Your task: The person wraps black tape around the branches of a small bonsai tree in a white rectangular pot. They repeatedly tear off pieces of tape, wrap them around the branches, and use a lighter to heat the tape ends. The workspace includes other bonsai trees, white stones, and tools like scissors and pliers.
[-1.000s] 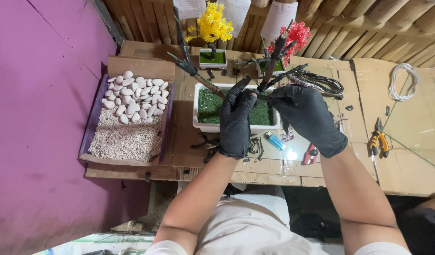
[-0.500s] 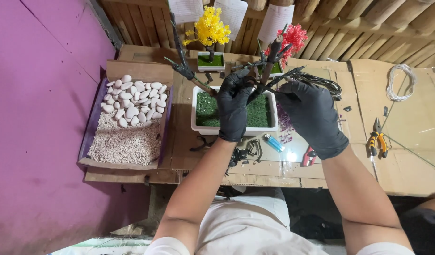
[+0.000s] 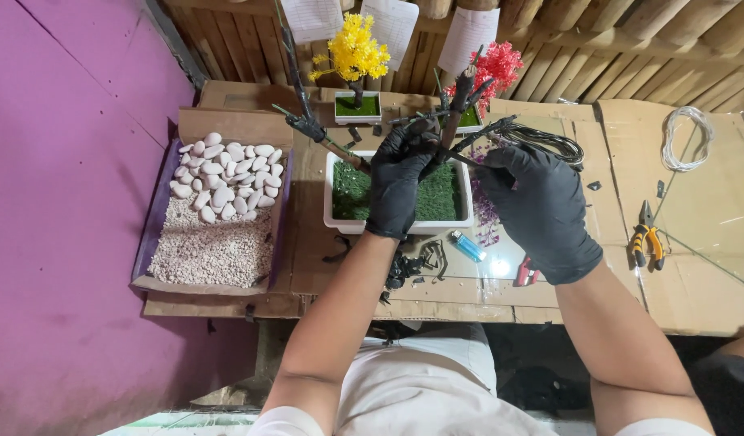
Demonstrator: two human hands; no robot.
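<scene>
Both my hands wear black gloves and work over a white rectangular pot [image 3: 336, 220] lined with green artificial grass. My left hand [image 3: 398, 181] grips the dark wrapped trunk of a bare artificial tree [image 3: 459, 98] that rises from the pot. My right hand [image 3: 540, 208] pinches a thin dark branch of that tree, just right of the trunk. A second bare branch [image 3: 307, 121] leans out of the pot toward the upper left.
A cardboard tray holds white pebbles [image 3: 228, 173] and fine gravel [image 3: 212, 252] at left. Small yellow [image 3: 354, 50] and red [image 3: 496, 66] flowering trees stand behind. A blue lighter [image 3: 467, 245], black wire coil [image 3: 549, 142], white cord [image 3: 683, 139], and yellow-handled pliers [image 3: 646, 239] lie around.
Both hands have moved up from the pot's front edge to the tree's trunk and branches; my left hand now grips the trunk higher up.
</scene>
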